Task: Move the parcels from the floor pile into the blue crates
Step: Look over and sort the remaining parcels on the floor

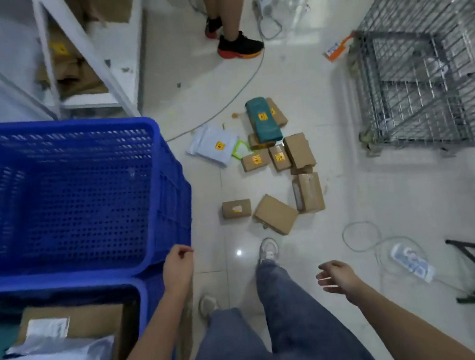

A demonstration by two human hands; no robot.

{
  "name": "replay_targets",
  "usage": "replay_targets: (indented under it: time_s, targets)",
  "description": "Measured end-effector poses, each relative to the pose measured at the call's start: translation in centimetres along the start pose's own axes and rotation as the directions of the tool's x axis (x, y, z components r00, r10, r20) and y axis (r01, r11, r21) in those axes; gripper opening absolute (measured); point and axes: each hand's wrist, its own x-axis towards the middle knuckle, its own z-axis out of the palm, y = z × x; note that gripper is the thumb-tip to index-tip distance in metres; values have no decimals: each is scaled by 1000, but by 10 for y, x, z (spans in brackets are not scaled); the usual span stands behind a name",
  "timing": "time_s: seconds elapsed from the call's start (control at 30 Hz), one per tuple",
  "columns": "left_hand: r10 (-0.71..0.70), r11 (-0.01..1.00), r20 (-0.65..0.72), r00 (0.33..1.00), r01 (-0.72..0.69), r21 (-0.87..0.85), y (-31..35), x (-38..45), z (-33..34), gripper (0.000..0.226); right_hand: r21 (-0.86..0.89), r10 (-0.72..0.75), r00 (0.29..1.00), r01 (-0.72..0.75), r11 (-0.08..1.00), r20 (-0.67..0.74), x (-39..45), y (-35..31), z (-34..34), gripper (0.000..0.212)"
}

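My left hand [178,264] loosely curled, holding nothing, beside corner of empty perforated blue plastic crate [151,124]. My right hand [338,278] empty, fingers spread, above white tiled floor [377,210].

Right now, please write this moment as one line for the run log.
left hand: empty, by upper blue crate | right hand: open, empty | parcels: on floor | lower blue crate: holds parcels

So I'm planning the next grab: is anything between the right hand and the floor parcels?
Nothing visible: bare tile lies between the right hand and the nearest cardboard parcel. The person's own shoe stands just beside that path.
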Motion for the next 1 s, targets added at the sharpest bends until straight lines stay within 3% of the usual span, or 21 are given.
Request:
replay_targets:
  time_s: [0.07,0.13,0.23,0.37,0.5,0.63,0.73,0.83,1.0]
  targets:
    - [-234,972,146,961,232,29,12,15,40,16,-14,36,999,-36,999,13,16,-1,-16,18]
    - [-424,906,231,876,410,107,23,33,81,24,-8,59,998,-59,998,22,35,-8,-28,18]
    - [-486,870,290,825,422,256,38,57,142,24,-11,75,996,-75,997,44,70,-25,-41,15]
    - [-389,895,370,844,250,369,48,96,214,17,-21,90,994,-89,996,62,139,-40,-38,14]
    - [-222,926,434,873,49,374,33,175,300,8,18,139,990,-139,990,-37,247,-29,-12,14]
    - [-291,913,441,849,109,393,-1,263,396,33,-93,102,995,-103,990,-20,363,-22,26,33]
    - [-291,929,448,845,137,345,-25,319,453,50,-65,97,995,-97,993,-3,434,-20,56,54]
    - [-264,919,462,847,75,387,-47,362,490,60,-41,146,989,-147,988,-27,497,-14,75,67]
    - [-100,910,461,882,-106,401,-78,394,517,51,44,293,956,-292,955,-28,565,1,81,71]
